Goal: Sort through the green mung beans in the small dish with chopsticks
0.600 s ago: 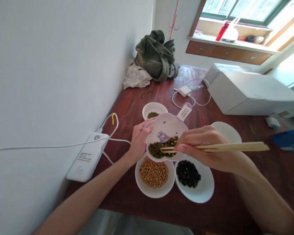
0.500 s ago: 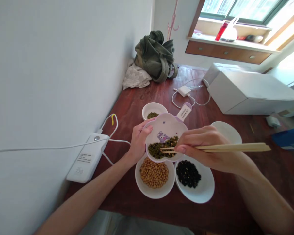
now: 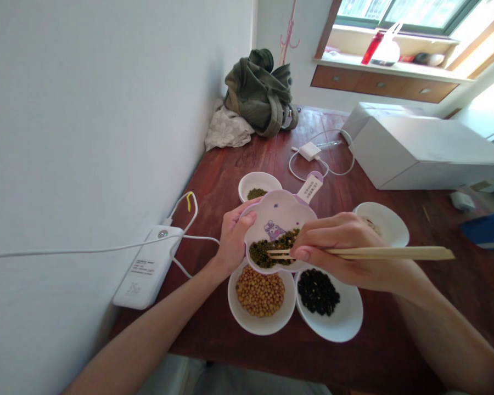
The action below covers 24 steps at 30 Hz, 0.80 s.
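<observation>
The left hand (image 3: 233, 241) grips the rim of a flower-shaped dish (image 3: 278, 219) of mixed beans, held above two white bowls — soybeans (image 3: 260, 290) and black beans (image 3: 318, 291) — near the desk's front edge. The right hand (image 3: 346, 252) pinches chopsticks (image 3: 379, 253), tips in the beans.

**Stuff you can't really make out here**

The chopsticks (image 3: 366, 253) have their tips buried in the beans, so any catch is hidden. The right hand (image 3: 346, 249) covers part of the flower-shaped dish (image 3: 278, 216). Its label (image 3: 310, 188) is too small to read. The blue box (image 3: 488, 233) is cut off at the right edge.
</observation>
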Tool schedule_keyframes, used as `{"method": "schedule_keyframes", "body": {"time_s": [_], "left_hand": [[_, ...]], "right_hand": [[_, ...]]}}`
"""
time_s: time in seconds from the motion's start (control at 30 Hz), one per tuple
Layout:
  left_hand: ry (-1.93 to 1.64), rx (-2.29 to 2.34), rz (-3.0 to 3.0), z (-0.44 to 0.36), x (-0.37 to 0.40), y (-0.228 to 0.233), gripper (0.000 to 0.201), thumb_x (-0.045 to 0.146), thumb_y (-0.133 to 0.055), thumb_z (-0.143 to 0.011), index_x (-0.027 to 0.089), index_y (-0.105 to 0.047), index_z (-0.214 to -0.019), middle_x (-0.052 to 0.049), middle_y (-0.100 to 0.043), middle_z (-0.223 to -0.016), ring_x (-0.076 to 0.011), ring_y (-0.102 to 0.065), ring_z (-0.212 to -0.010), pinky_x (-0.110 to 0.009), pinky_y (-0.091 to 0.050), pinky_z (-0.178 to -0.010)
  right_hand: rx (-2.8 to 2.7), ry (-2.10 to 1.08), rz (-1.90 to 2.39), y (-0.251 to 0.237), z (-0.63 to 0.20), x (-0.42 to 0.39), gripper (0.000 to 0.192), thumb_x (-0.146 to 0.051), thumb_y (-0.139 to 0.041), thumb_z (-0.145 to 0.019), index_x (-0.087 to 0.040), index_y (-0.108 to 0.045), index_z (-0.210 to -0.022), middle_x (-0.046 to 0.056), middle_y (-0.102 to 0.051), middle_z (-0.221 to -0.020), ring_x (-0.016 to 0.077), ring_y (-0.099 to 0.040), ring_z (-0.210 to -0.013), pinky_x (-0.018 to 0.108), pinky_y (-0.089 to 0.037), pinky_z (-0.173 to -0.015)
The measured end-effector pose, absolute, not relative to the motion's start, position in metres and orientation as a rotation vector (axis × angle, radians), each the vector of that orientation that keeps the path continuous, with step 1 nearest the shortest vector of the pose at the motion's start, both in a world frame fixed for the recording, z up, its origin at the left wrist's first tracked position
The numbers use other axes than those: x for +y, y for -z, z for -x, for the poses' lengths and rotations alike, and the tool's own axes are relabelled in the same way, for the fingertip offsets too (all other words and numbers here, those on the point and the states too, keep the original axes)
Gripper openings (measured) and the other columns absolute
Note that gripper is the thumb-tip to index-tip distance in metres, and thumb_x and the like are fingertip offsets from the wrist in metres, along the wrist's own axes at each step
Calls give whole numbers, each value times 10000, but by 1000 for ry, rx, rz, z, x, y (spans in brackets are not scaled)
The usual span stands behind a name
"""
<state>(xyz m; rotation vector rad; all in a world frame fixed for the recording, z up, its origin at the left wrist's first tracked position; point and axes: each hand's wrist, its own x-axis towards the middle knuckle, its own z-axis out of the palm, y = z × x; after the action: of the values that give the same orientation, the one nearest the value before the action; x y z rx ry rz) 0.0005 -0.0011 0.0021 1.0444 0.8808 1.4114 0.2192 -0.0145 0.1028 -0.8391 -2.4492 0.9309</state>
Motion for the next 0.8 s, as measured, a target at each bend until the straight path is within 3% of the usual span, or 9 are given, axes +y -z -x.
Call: {"method": "schedule_keyframes", "body": {"time_s": [0.57, 0.8], "left_hand": [[-1408, 906, -1087, 0, 0, 0, 374, 396, -664, -907, 171, -808, -1169, -66, -781, -923, -166, -621, -741, -247, -493, -646], [-1424, 961, -1101, 0, -1, -1, 380, 427, -661, -893, 160, -818, -1112, -68, -779, -940, -187, -629, -778, -263, -501, -660]], "right_hand": [[-2448, -945, 767, -99, -219, -13, 246, -288, -565, -1065, -173, -738, -933, 41, -714, -851, 117, -628, -691, 278, -425, -623], [-2451, -869, 767, -100, -218, -16, 340, -353, -500, -1090, -187, -728, -899, 53, -704, -824, 126, -610, -658, 275, -438, -615]]}}
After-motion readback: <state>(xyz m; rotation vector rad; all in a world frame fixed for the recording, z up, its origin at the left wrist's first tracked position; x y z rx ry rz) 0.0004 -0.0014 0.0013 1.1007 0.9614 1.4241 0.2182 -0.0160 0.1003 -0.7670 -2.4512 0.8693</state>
